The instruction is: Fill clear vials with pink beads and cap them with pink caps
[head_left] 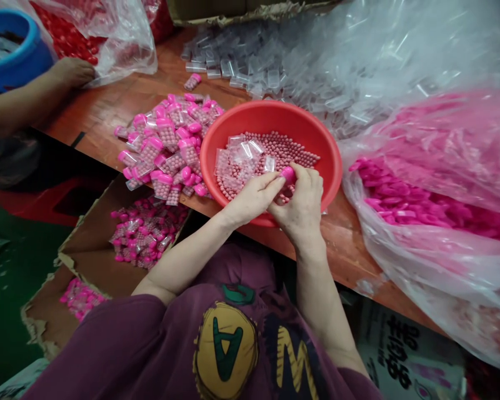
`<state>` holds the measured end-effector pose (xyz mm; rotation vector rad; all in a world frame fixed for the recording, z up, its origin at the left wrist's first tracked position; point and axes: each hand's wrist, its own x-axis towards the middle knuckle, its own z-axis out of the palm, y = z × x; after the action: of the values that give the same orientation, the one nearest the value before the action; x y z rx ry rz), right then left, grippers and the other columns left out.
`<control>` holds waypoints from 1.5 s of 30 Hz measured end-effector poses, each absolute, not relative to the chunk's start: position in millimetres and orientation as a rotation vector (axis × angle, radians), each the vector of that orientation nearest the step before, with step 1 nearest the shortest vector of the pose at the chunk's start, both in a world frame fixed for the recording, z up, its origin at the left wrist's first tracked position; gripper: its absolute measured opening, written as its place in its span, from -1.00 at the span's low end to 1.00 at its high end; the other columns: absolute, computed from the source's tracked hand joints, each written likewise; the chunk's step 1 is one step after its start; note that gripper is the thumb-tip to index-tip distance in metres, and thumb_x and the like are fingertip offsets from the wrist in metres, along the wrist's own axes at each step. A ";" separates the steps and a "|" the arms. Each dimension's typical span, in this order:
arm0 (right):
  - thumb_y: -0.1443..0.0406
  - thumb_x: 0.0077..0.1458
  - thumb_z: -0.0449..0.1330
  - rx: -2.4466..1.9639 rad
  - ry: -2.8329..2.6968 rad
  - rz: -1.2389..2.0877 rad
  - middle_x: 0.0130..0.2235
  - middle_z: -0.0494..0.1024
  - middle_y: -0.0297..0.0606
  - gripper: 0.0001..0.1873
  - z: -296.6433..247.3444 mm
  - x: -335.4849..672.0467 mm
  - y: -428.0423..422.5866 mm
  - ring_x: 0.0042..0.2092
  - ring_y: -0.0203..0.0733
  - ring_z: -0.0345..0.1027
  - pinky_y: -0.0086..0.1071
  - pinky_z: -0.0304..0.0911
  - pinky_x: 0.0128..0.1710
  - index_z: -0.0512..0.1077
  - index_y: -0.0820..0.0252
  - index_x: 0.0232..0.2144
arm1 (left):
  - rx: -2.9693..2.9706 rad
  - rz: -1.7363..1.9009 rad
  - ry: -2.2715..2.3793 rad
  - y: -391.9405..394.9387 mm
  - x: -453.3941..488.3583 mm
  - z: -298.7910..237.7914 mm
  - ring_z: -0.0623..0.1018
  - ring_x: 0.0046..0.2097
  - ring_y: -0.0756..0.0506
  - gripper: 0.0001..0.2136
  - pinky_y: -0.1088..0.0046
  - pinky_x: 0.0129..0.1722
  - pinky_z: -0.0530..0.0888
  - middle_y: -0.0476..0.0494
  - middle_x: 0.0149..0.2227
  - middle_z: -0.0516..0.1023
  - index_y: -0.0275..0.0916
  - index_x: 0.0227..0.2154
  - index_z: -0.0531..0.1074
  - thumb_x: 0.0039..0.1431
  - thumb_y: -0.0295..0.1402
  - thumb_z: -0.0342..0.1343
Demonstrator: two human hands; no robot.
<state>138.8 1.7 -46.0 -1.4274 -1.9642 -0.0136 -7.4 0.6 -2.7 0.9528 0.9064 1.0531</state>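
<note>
Over the near side of a red plastic bowl (332, 150), my two hands meet around a bright pink cap (288, 175). My left hand (254, 194) is closed, its thumb tip against the cap's left side. Closed too, my right hand (304, 203) grips the cap from the right with thumb and fingers. Whether a container sits under the cap is hidden by my fingers. Inside the bowl lie many small pink beads (291, 147) and several clear, flat little containers (237, 161). Left of the bowl is a heap of bead-filled containers with pink caps (166, 139).
Empty clear containers (270, 78) pile up behind the bowl. An open plastic bag of pink caps (400, 194) lies right. Below the table edge, a cardboard box (95, 261) holds filled containers. Another person's hand (73, 72) rests near a blue basin (37, 61).
</note>
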 end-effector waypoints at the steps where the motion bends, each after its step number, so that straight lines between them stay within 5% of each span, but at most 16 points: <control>1: 0.16 0.11 0.26 -1.420 -1.959 -0.022 0.17 0.49 0.10 -0.20 -45.3 138.2 1.3 0.17 0.27 0.39 0.29 0.37 0.24 0.31 0.24 0.38 | 0.955 1.068 0.906 0.9 -7.0 -2.0 0.53 -0.25 0.01 -0.83 0.49 -0.15 0.49 -0.05 -0.27 0.59 -0.32 -0.17 0.60 0.52 -0.37 0.15; 11: 0.09 0.12 0.28 -1.329 -1.988 -0.081 -0.03 0.46 -0.02 -0.51 -46.9 147.3 7.5 0.01 0.20 0.32 0.17 0.38 0.08 0.35 0.13 0.05 | 1.003 0.912 0.983 7.8 -4.3 1.5 0.46 -0.35 0.01 -0.73 0.45 -0.23 0.43 0.02 -0.43 0.48 -0.25 -0.39 0.42 0.52 -0.41 0.09; 15: 0.08 0.21 0.28 -1.378 -2.094 -0.095 -0.18 0.49 -0.08 -0.71 -29.5 145.4 -2.3 -0.11 0.15 0.34 0.04 0.36 -0.04 0.36 0.08 -0.15 | 0.986 0.964 1.077 -0.1 -4.4 9.1 0.49 -0.33 -0.03 -0.74 0.40 -0.16 0.49 -0.02 -0.45 0.53 -0.24 -0.49 0.46 0.36 -0.34 0.23; 19: 0.05 0.14 0.40 -1.484 -2.256 0.063 -0.12 0.58 -0.06 -0.61 -20.0 140.7 -13.7 -0.05 0.13 0.39 0.02 0.40 0.07 0.46 0.14 -0.12 | 0.976 0.956 1.141 -14.5 -6.3 7.6 0.65 -0.14 -0.19 -0.67 0.21 0.08 0.60 -0.10 -0.32 0.71 -0.21 -0.43 0.60 -0.01 -0.06 0.50; 23: 0.00 0.19 0.40 -1.464 -2.316 0.086 0.02 0.63 -0.02 -0.51 -27.1 145.8 -4.8 0.04 0.16 0.45 -0.02 0.45 0.08 0.49 0.18 0.02 | 1.021 0.784 1.159 -9.9 -11.3 -2.5 0.69 0.08 -0.35 -0.76 0.06 0.14 0.66 0.18 -0.28 0.78 0.01 -0.46 0.66 -0.11 -0.05 0.54; 26: -0.05 0.17 0.43 -1.479 -2.249 0.096 0.09 0.64 0.03 -0.40 -33.9 142.6 -4.6 0.09 0.21 0.50 -0.02 0.49 0.07 0.50 0.23 0.07 | 1.025 0.867 1.181 -5.7 -16.2 -13.1 0.69 0.11 -0.35 -0.75 0.07 0.10 0.69 0.10 -0.29 0.78 0.04 -0.49 0.64 -0.22 -0.10 0.57; 32: 0.04 0.20 0.44 -1.499 -2.164 0.302 0.16 0.60 0.11 -0.30 -24.8 140.4 -12.2 0.13 0.24 0.49 0.07 0.48 0.15 0.40 0.26 0.25 | 0.968 0.910 1.175 -1.3 -2.4 -15.9 0.67 -0.02 -0.26 -0.73 0.22 0.11 0.59 0.08 -0.36 0.72 -0.12 -0.42 0.63 -0.06 -0.13 0.55; 36: 0.12 0.21 0.42 -1.440 -2.161 0.314 0.17 0.60 0.21 -0.32 -14.7 147.4 -11.6 0.18 0.27 0.47 0.13 0.42 0.22 0.42 0.31 0.26 | 0.947 1.064 1.069 -4.8 14.8 4.1 0.52 -0.27 -0.08 -0.68 0.36 -0.13 0.48 0.00 -0.44 0.60 -0.22 -0.45 0.55 0.11 -0.07 0.44; 41: 0.02 0.23 0.34 -1.260 -2.038 -0.062 0.03 0.63 0.25 -0.30 -38.6 143.7 16.6 0.05 0.42 0.52 0.20 0.43 0.02 0.43 0.34 0.27 | 0.992 1.226 1.220 16.6 6.5 1.9 0.37 -0.35 0.00 -0.66 0.44 -0.26 0.37 0.05 -0.49 0.44 -0.24 -0.57 0.49 0.21 -0.24 0.45; 45: -0.11 0.16 0.33 -1.162 -1.865 -0.180 -0.18 0.58 0.14 -0.48 -52.4 139.6 26.4 -0.16 0.48 0.51 0.18 0.27 -0.26 0.52 -0.02 0.05 | 1.226 1.094 1.090 19.9 -6.7 -7.5 0.36 -0.33 -0.04 -0.60 0.38 -0.27 0.35 0.03 -0.45 0.42 -0.21 -0.49 0.54 0.19 -0.02 0.50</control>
<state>139.6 26.4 -52.4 -1.1621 -1.8654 -0.1798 -6.7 19.9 -7.5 1.2258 1.0902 1.0935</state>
